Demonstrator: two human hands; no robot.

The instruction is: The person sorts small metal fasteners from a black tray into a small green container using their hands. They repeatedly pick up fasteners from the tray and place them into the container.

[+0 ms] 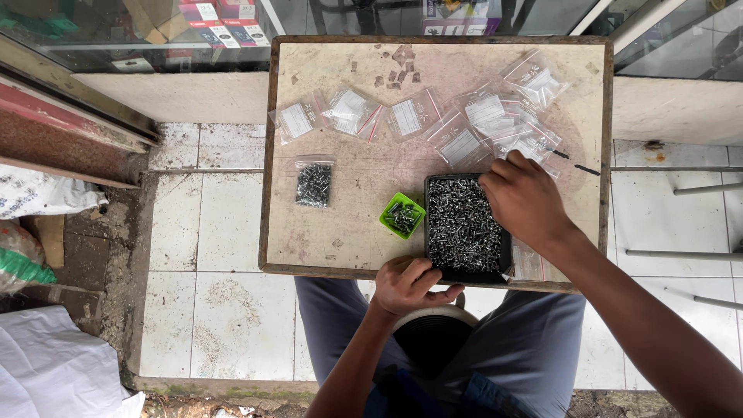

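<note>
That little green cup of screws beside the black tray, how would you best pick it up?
Pinch the green cup by two opposite rim edges, coming straight down from above. It sits open-topped on the table, close against the black tray, so its free left and far sides probably give fingers the most room.

Black matt plastic tray (506, 251) full of shiny metal screws (463, 224). Small green glossy plastic tub (391, 216). Clear glossy plastic bags (486, 116) with white paper labels; one filled bag (313, 184) of metal screws. Worn, stained wooden surface (348, 224), rough matt, darker wood rim. Floor tiles (224, 232) dirty, dull. Grey cloth trousers (534, 340).
</note>
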